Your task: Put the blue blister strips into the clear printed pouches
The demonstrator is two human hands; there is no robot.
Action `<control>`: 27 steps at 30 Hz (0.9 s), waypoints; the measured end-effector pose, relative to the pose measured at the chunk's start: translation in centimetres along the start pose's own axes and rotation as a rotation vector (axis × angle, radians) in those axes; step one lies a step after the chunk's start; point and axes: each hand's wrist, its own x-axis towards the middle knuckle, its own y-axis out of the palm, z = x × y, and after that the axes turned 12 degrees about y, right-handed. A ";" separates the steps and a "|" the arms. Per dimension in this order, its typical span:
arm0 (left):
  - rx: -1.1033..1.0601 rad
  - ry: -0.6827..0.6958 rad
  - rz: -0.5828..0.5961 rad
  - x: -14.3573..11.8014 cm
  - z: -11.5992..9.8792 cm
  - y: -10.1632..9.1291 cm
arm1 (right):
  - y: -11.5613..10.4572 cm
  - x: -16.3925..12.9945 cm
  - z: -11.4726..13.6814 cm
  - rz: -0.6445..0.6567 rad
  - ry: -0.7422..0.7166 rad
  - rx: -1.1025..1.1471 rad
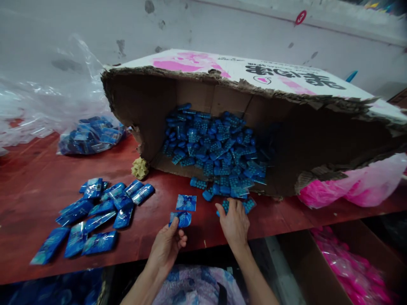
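Observation:
Between the thumb and fingers of my left hand (168, 245) is a small blue printed packet (183, 219). A flat blue printed card (186, 202) lies on the red table just beyond it. My right hand (234, 222) reaches down over small blue blister-like pieces (249, 205) at the front of the pile, its fingertips partly hidden among them. Behind, a heap of the same blue pieces (216, 144) spills from a cardboard box (286, 80) lying on its side. To the left, several filled blue packets (101, 212) lie loosely grouped on the table.
A clear bag of blue packets (90, 135) stands at the back left. A crumpled yellowish lump (140, 168) sits by the box corner. Pink plastic bags (346, 186) are at the right, and a carton of pink items (349, 262) is below the red table edge (203, 243).

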 end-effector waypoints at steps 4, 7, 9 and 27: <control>-0.007 -0.029 0.002 -0.2 -0.1 0.2 | 1.3 0.0 0.0 0.042 -0.045 -0.113; -0.015 -0.054 -0.021 -0.3 -0.3 0.3 | 1.7 -1.0 0.3 0.073 -0.177 -0.042; -0.013 -0.072 -0.046 -0.4 -0.3 0.3 | 1.8 -1.6 0.2 0.103 -0.246 0.020; 0.119 0.138 0.002 0.1 0.2 0.2 | -2.9 -2.9 2.2 0.787 -0.057 0.923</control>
